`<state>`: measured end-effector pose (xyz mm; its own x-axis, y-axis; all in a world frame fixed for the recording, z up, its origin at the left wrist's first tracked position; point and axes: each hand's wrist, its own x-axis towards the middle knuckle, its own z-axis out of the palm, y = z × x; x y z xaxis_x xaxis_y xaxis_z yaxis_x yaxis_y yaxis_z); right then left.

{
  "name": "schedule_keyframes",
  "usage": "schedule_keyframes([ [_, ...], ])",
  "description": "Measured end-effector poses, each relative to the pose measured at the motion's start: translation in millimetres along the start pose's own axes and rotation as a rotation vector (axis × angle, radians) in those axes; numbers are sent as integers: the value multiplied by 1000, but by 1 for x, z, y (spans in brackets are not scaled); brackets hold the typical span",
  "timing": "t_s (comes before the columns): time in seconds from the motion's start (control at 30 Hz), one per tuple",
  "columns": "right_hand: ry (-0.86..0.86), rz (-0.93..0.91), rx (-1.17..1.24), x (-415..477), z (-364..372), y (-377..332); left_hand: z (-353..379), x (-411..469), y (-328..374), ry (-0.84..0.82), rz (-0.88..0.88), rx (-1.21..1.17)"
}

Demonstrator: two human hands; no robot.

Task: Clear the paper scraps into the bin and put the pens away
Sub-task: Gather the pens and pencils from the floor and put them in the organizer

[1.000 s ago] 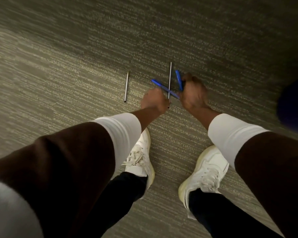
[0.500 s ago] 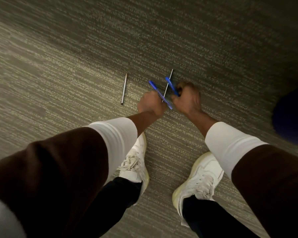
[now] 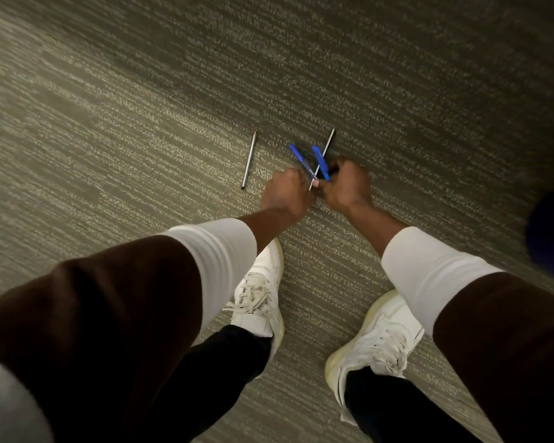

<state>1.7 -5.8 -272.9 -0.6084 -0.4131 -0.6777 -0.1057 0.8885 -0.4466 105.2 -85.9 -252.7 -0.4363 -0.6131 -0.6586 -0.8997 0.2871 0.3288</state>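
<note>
I note both hands have drawn together since a second ago. Left hand (image 3: 285, 191) pinches one blue pen (image 3: 301, 161); right hand (image 3: 346, 183) grips another blue pen (image 3: 321, 162), and perhaps the thin grey pen (image 3: 327, 147). One grey pen (image 3: 249, 164) lies on the carpet (image 3: 141, 123), uncollected.

Lone pen (image 3: 249, 160) on carpet (image 3: 109, 123), left of hands (image 3: 315, 188); shoes (image 3: 259, 295) nearer camera, below hands.

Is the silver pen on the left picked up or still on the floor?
On the floor. The silver pen lies flat on the carpet, apart from both hands.
</note>
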Motion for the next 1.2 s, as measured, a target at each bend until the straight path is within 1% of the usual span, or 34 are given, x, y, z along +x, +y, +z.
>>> schedule_keyframes([
  [0.13, 15, -40, 77, -7, -9, 9, -9, -4, -16, 14, -1, -28],
  [0.27, -18, -32, 186, -19, -20, 25, -27, -4, -40, 114, -16, -42],
  [0.33, -27, -37, 187, -27, -25, 35, -37, -3, -50, 169, -34, -44],
  [0.43, -38, -33, 178, -35, -30, 46, -47, 3, -62, 237, -85, 15],
  [0.57, -14, -18, 156, -40, -31, 57, -52, 19, -64, 280, -162, 89],
  [0.73, -28, -15, 145, -39, -24, 61, -51, 34, -57, 253, -154, 214],
  [0.87, -21, -9, 152, -40, -25, 60, -53, 41, -53, 246, -147, 257],
  [1.0, -14, -18, 131, -52, -30, 59, -66, 45, -56, 141, -133, 247],
  [1.1, -19, -7, 138, -65, -36, 59, -73, 41, -52, 72, -101, 288],
  [1.2, -40, -18, 108, -81, -42, 59, -74, 35, -47, 70, -49, 332],
])
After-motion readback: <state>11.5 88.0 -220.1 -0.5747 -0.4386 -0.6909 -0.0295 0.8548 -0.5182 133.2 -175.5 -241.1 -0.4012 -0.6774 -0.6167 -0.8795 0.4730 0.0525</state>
